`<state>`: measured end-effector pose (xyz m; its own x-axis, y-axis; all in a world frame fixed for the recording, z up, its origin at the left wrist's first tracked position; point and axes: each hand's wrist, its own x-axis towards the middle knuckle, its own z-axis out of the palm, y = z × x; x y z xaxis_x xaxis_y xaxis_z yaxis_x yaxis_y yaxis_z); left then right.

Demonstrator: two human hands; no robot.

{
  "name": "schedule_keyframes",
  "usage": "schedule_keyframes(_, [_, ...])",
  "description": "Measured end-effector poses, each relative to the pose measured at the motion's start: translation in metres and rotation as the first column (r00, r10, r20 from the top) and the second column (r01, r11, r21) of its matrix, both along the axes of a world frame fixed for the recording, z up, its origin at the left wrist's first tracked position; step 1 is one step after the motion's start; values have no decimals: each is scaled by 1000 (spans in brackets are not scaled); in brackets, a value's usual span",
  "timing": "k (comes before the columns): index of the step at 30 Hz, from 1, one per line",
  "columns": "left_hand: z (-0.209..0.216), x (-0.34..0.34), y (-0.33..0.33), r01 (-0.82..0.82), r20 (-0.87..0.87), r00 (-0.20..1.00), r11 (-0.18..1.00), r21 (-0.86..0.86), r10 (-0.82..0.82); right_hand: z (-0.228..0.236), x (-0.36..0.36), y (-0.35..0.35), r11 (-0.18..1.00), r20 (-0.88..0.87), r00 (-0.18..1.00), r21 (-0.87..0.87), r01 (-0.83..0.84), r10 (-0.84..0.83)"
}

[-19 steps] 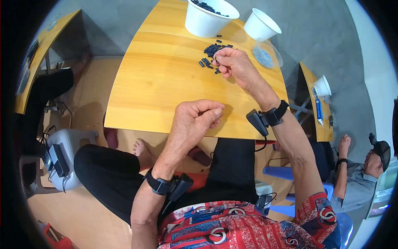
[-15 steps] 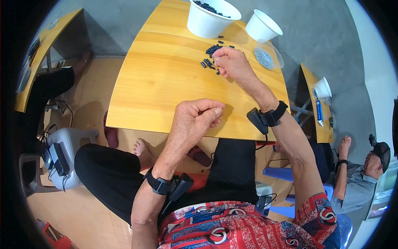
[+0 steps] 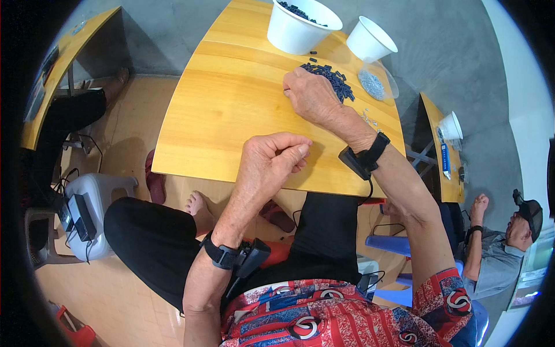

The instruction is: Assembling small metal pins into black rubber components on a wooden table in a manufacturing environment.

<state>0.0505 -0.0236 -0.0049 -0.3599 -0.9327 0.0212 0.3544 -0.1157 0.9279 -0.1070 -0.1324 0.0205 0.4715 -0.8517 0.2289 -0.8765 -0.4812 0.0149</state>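
Wood-grained surface (image 3: 219, 115) occupied by a large white tub (image 3: 293, 36), smaller tub (image 3: 370, 40) set to its right, black cylinders (image 3: 336, 82) piled before it, clear dish (image 3: 392, 88) and loose silvery bits (image 3: 365, 117) placed front-right of it

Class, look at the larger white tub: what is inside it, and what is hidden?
Inside the larger white tub are small black pieces. Its near wall and the uppermost pieces cover whatever lies deeper, so the bottom cannot be seen.
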Motion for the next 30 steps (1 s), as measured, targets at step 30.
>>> schedule_keyframes(30, [11, -3, 5, 148, -261, 962, 950, 275, -75, 18, -11, 150, 920, 875, 327, 390, -36, -358])
